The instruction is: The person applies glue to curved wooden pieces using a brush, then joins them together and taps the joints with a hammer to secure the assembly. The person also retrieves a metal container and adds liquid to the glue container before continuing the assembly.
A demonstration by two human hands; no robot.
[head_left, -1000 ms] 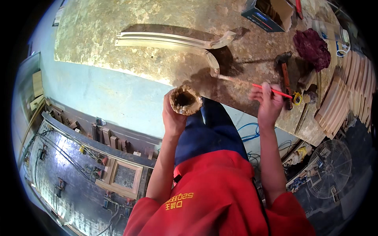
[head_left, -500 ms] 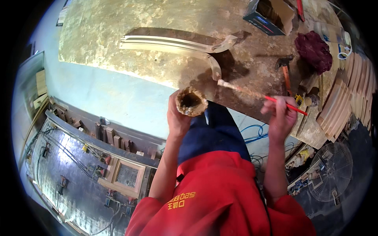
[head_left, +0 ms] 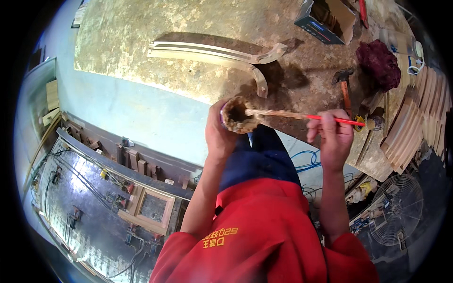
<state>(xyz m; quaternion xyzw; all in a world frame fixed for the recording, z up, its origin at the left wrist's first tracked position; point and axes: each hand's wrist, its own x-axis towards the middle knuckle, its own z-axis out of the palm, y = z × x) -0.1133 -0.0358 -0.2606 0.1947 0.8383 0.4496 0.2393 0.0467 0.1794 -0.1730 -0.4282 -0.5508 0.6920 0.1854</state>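
Observation:
My left hand (head_left: 220, 129) is wrapped round a glue-crusted cup (head_left: 239, 125), whose dark mouth faces up. Between the fingers of my right hand (head_left: 331, 134) is the red handle of a thin brush (head_left: 288, 114). Its pale, glue-coated tip is at the cup's mouth; whether it touches the rim cannot be made out. Just beyond the cup, two curved wooden pieces (head_left: 203, 53) lie on the stained worktable (head_left: 118, 37), their hooked ends toward the right.
At the right of the worktable are a hammer (head_left: 345, 89), a dark red cloth (head_left: 379, 65) and an open cardboard box (head_left: 325, 21). Curved wooden strips (head_left: 406, 132) are stacked beyond them. A round fan guard (head_left: 395, 210) stands lower right. At left, a bench holds a wooden frame (head_left: 151, 207).
The brush tip has moved left from beside the curved wood to the cup's mouth. My left hand has shifted the cup slightly right and up.

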